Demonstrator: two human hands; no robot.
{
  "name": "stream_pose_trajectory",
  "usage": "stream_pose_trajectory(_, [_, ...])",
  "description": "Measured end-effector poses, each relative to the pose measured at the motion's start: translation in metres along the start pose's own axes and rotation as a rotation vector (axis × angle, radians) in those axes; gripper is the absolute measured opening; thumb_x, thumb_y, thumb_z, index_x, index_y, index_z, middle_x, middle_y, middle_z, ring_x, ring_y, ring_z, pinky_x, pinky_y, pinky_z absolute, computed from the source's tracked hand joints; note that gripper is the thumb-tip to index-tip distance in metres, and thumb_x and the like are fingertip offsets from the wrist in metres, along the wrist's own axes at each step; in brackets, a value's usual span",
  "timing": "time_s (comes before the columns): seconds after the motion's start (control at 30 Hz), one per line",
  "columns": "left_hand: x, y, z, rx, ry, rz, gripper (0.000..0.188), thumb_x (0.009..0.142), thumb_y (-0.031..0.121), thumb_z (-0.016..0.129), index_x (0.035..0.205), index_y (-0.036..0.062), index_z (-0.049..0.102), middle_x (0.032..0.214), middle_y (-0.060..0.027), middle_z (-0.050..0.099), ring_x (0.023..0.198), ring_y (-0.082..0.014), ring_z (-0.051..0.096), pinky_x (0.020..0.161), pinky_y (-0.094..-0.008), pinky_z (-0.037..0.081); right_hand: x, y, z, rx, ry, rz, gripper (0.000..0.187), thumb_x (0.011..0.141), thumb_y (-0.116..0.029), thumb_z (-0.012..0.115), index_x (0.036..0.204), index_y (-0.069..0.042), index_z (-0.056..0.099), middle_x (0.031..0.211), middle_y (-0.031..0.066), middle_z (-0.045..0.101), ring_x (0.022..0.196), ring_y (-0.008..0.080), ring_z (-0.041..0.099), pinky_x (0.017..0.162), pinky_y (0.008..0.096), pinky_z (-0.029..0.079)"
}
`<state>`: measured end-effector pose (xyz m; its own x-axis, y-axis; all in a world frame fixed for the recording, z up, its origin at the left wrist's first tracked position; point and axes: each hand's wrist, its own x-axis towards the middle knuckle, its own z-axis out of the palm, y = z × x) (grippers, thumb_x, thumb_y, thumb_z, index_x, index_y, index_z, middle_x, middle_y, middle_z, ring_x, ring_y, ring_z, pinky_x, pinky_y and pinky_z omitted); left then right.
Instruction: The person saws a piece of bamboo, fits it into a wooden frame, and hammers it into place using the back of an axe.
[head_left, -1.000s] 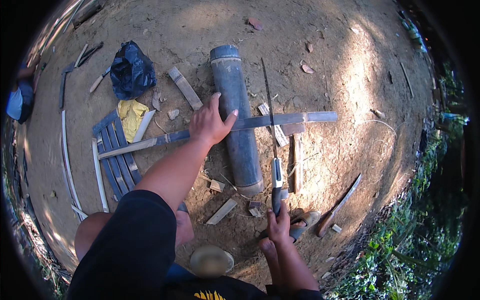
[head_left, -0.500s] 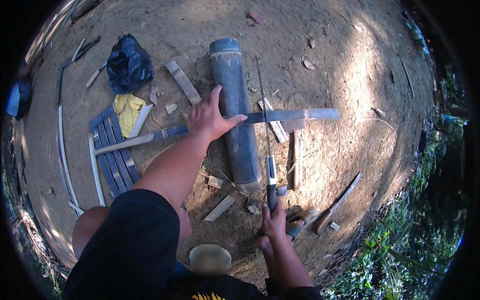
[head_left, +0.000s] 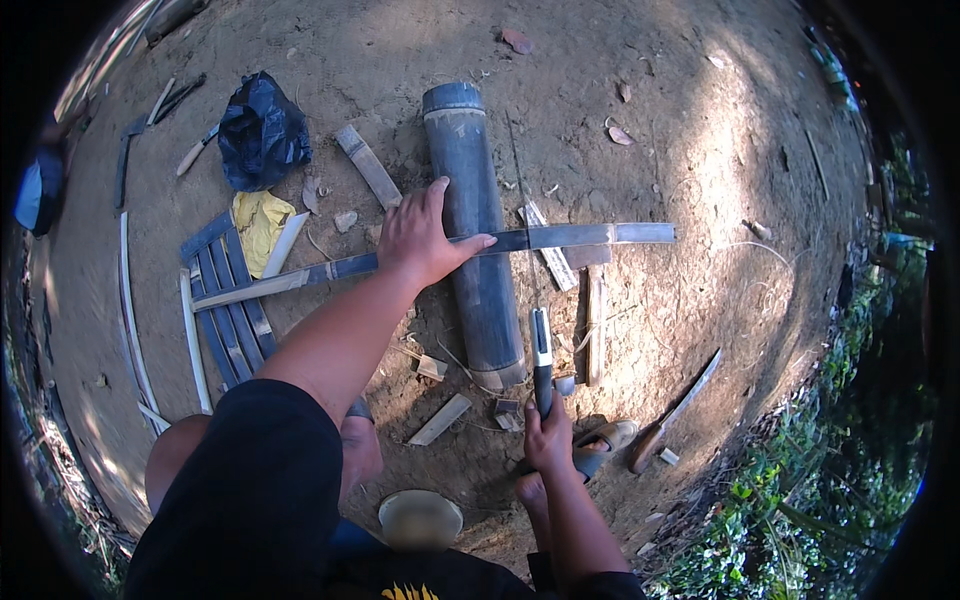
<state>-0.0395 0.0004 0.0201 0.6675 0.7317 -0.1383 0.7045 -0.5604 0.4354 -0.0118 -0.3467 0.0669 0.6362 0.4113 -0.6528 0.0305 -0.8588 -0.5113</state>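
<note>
A long bamboo strip (head_left: pixel 570 236) lies crosswise over a thick, dark bamboo pole (head_left: pixel 470 180) on the ground. My left hand (head_left: pixel 425 235) holds the strip down against the pole, thumb stretched along it and fingers over its far side. To the right of the pole, my right hand (head_left: pixel 549 438) is closed around the black grip of a hand saw (head_left: pixel 542 345). The saw's thin blade points away from me and meets the strip just right of the pole; how deep it has cut is too small to tell.
At left are a slatted bamboo frame (head_left: pixel 225 305), a yellow wrapper (head_left: pixel 262 228) and a black plastic bag (head_left: pixel 262 130). A long knife (head_left: pixel 680 408) lies at right. A wooden-handled blade (head_left: pixel 597 320) lies beyond the saw. Bamboo offcuts (head_left: pixel 440 418) are scattered nearby; greenery borders the right.
The saw and my right hand have shifted slightly forward, away from me. My left hand stays on the strip, and the whole view has moved a little.
</note>
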Motion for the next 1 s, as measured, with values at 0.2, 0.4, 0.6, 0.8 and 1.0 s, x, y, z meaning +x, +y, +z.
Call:
stream_pose_trajectory(0.2, [0.000, 0.019, 0.008, -0.018, 0.131, 0.205, 0.095, 0.083, 0.052, 0.077, 0.154, 0.0065, 0.032, 0.151, -0.0198, 0.037, 0.144, -0.0391, 0.034, 0.119, -0.0563, 0.024, 0.000, -0.001, -0.004, 0.006, 0.034, -0.014, 0.033, 0.100, -0.028, 0.062, 0.123, -0.005, 0.055, 0.093, 0.0297, 0.068, 0.092, 0.0523, 0.066, 0.078, 0.0548, 0.051])
stream_pose_trajectory(0.4, [0.007, 0.033, 0.025, 0.035, 0.136, 0.237, 0.099, 0.081, 0.044, 0.079, 0.157, 0.0075, 0.027, 0.160, -0.0207, 0.029, 0.153, -0.0387, 0.024, 0.126, -0.0578, 0.016, 0.000, 0.002, 0.002, 0.057, 0.034, -0.005, 0.034, 0.098, -0.027, 0.064, 0.123, -0.005, 0.056, 0.092, 0.0300, 0.068, 0.091, 0.0519, 0.066, 0.077, 0.0550, 0.051])
stream_pose_trajectory(0.6, [0.012, 0.038, 0.027, -0.033, 0.131, 0.146, 0.107, 0.077, 0.044, 0.081, 0.159, 0.0078, 0.022, 0.165, -0.0203, 0.023, 0.156, -0.0383, 0.019, 0.127, -0.0553, 0.017, 0.003, 0.008, 0.007, 0.030, 0.047, -0.012, 0.032, 0.098, -0.026, 0.065, 0.119, -0.004, 0.056, 0.091, 0.0308, 0.067, 0.089, 0.0533, 0.065, 0.075, 0.0558, 0.050])
stream_pose_trajectory(0.8, [0.011, 0.043, 0.023, 0.015, 0.089, 0.125, 0.111, 0.074, 0.045, 0.084, 0.159, 0.0077, 0.023, 0.165, -0.0207, 0.023, 0.156, -0.0382, 0.018, 0.127, -0.0538, 0.017, -0.002, 0.002, 0.003, 0.108, 0.044, -0.030, 0.032, 0.099, -0.023, 0.064, 0.124, -0.004, 0.056, 0.092, 0.0305, 0.067, 0.090, 0.0519, 0.066, 0.077, 0.0550, 0.051])
stream_pose_trajectory(1.0, [0.014, 0.040, 0.029, 0.058, 0.095, 0.149, 0.113, 0.075, 0.058, 0.081, 0.159, 0.0080, 0.024, 0.166, -0.0203, 0.020, 0.157, -0.0376, 0.014, 0.127, -0.0576, 0.013, -0.004, 0.002, 0.000, 0.076, 0.026, -0.023, 0.034, 0.099, -0.023, 0.064, 0.129, -0.007, 0.056, 0.093, 0.0303, 0.068, 0.092, 0.0507, 0.068, 0.079, 0.0537, 0.052])
